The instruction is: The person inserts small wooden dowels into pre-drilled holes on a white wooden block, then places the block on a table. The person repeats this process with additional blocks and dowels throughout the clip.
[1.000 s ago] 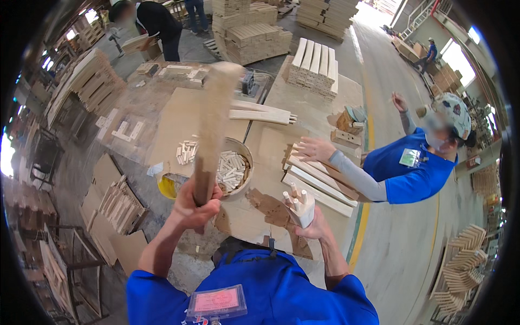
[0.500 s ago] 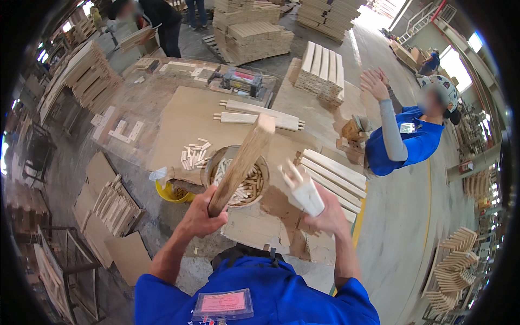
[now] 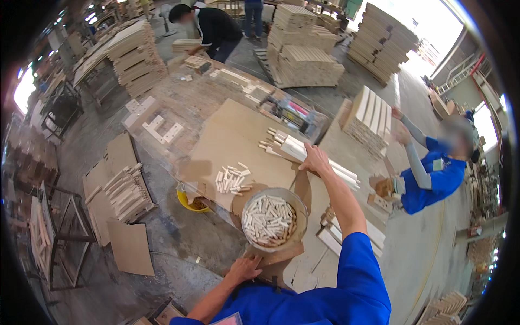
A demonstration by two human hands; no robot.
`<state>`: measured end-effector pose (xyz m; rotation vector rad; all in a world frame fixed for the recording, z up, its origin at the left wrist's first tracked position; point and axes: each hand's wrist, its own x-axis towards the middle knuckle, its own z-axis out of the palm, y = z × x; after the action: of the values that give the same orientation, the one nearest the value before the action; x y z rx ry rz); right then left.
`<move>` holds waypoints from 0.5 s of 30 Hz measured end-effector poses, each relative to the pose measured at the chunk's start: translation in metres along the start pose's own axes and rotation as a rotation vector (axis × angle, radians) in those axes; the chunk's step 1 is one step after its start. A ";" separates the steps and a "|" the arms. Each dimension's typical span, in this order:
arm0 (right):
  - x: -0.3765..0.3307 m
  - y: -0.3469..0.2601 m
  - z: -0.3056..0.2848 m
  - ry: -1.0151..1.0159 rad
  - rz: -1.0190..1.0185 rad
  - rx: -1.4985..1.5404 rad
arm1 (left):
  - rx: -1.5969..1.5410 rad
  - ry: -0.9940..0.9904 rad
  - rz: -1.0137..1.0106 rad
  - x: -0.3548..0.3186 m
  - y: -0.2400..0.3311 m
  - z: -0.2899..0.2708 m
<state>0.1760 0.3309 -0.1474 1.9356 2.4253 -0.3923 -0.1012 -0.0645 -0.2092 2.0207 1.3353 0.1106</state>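
Observation:
My right hand (image 3: 316,158) reaches forward, its fingers wrapped over a pale wooden leg (image 3: 292,149) with dowel pegs at its far end. The leg lies alongside similar pegged pieces on the cardboard-covered table (image 3: 216,143). Low in front of me, my left hand (image 3: 245,269) is closed at the near end of a brown wooden stick (image 3: 287,255), which lies partly behind the bucket's lower rim. A round bucket (image 3: 305,212) full of short wooden dowels (image 3: 268,221) stands between my arms. Loose dowels (image 3: 233,177) are heaped left of it on the cardboard.
More pale wooden pieces (image 3: 333,238) lie right of the bucket, and a stacked block of them (image 3: 368,116) stands beyond. A clamp-like machine (image 3: 295,112) sits at the table's far edge. A yellow bucket (image 3: 190,202) is at left. A co-worker in blue (image 3: 433,181) stands at right.
My right hand has moved forward and set the pegged leg down by the others. My left hand has lowered the brown stick from above the bucket to the near table edge. The view has shifted.

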 end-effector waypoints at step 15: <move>-0.144 0.053 0.043 0.394 0.017 0.246 | -0.060 0.161 0.093 0.028 -0.016 0.007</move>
<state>0.2546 0.1949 -0.1747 2.3282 2.7012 -0.3521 -0.0974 -0.0411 -0.2318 2.0583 1.3186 0.3587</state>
